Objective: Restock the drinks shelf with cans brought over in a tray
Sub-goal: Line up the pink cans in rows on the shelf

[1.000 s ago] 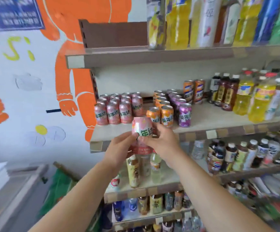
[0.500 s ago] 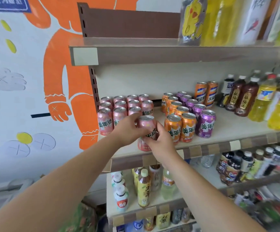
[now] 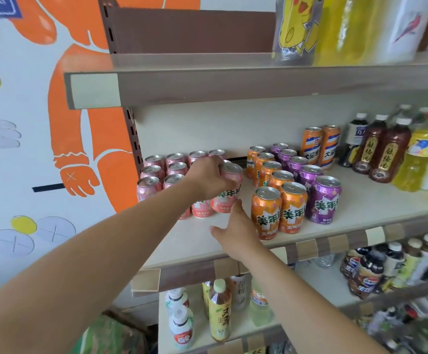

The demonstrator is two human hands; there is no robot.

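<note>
We start with the drinks shelf, whose middle board carries a block of pink cans at its left end, then orange cans and purple cans, with bottles further right. The tray is out of view. We judge the step in hand to be setting one can into place: the pink can stands upright on the board at the front right corner of the pink block, just beside its neighbours. The left hand grips its top, fingers curled round the rim. The right hand holds nothing, its fingers loosely straight, one fingertip touching the can's base. Next, we think, comes squaring the can with its row, letting go, and reaching for another.
</note>
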